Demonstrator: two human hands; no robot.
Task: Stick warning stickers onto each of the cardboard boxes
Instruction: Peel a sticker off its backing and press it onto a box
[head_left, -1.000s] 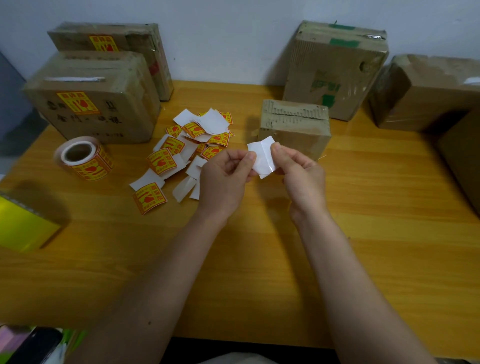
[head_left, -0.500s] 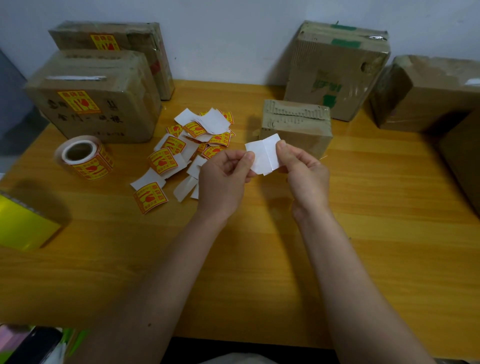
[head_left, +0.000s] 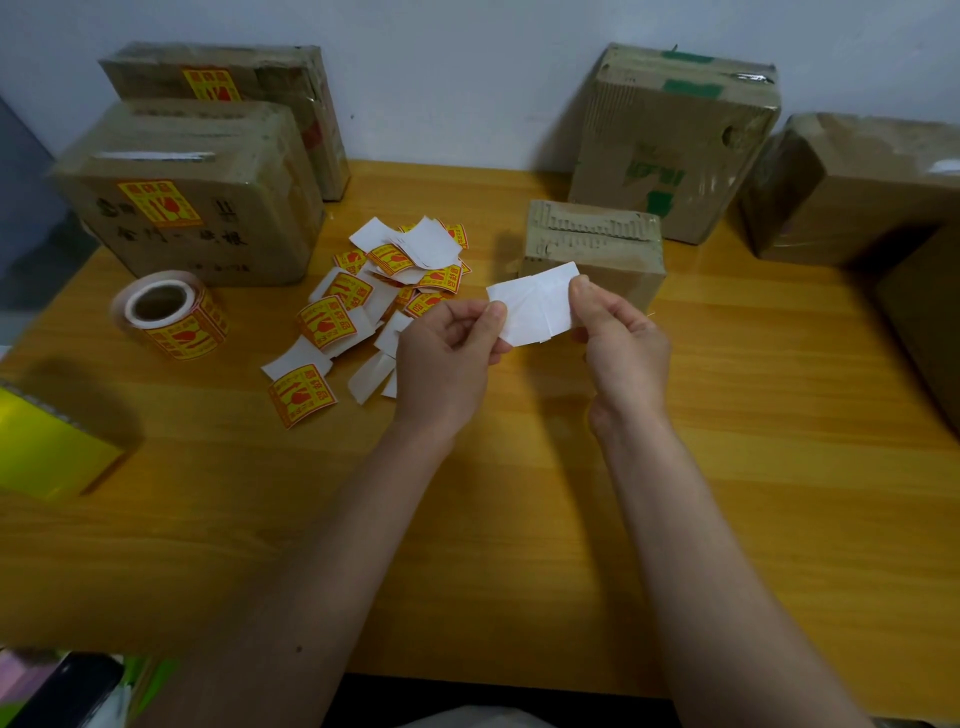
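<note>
Over the last second the white paper-backed sticker (head_left: 535, 306), pinched in the grip of left hand (head_left: 447, 358) and right hand (head_left: 623, 348) above the table's middle, has spread wider, so peeling seems underway before the small unlabelled cardboard box (head_left: 597, 249).

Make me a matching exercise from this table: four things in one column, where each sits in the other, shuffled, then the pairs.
Things:
1. sticker roll
2. white backing paper
3. small cardboard box
4. loose stickers

Places:
A. heaped mid-table, left of the hands
B. right behind the held paper
C. pinched between left hand and right hand
D. left side, before a stickered box

Pairs: 1-D, 2-C, 3-B, 4-A
</note>
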